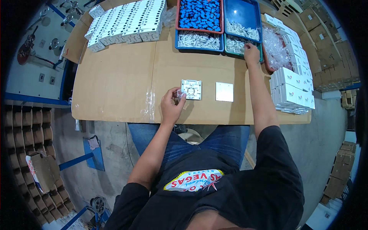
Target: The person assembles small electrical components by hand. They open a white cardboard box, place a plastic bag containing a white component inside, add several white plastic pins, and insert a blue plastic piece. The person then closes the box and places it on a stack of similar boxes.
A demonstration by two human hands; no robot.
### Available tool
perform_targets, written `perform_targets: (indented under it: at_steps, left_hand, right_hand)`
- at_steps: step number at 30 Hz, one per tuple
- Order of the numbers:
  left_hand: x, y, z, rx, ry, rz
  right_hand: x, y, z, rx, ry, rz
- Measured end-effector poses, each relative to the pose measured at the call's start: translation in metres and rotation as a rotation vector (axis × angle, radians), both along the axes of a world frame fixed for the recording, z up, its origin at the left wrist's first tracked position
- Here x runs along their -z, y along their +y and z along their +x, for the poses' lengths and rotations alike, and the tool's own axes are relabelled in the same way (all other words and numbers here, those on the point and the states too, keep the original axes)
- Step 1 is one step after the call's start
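Note:
My left hand (172, 106) is closed around a small clear plastic bag (179, 94), beside the left edge of a white square switch plate with an open frame (191, 89). A flat, plain white square plate (224, 92) lies to the right of it on the cardboard. My right arm stretches forward, and my right hand (252, 53) is at the green tray (234, 56) of small white parts (234, 45). Its fingers are bent together at the tray's right end; whatever they pinch is hidden.
Behind are a red tray of blue pieces (199, 15) and blue trays of white plugs (199, 39). White boxes stand in rows at far left (128, 23) and in stacks at right (291, 90). A red tray holds clear bags (275, 50). Cardboard (115, 84) covers the table.

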State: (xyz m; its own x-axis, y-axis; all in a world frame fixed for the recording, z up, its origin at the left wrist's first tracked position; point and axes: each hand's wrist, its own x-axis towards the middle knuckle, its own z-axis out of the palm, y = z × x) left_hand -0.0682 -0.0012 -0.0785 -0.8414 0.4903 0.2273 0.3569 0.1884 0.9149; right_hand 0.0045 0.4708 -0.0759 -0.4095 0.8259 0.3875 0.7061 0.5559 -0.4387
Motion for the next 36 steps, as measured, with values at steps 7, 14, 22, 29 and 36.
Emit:
perform_targets:
  at_steps: [7,14,22,29,36]
  left_hand:
    - [0.002,0.0,-0.002,0.006,0.058,0.016]
    - [0.001,-0.002,-0.003,0.009,0.178,0.005]
    - [0.003,-0.003,-0.004,0.043,0.187,-0.002]
    - [0.005,-0.005,-0.005,0.051,0.203,0.011]
    - [0.0,-0.006,-0.004,0.052,0.196,-0.008]
  right_hand:
    - [-0.01,-0.033,0.027,-0.077,0.327,-0.131]
    - [-0.026,-0.211,0.025,-0.447,0.46,-0.623]
    - [-0.038,-0.32,0.007,-0.759,0.249,-0.566]
    - [-0.036,-0.337,0.003,-0.91,0.262,-0.5]
    - [-0.04,-0.337,0.007,-0.895,0.17,-0.47]
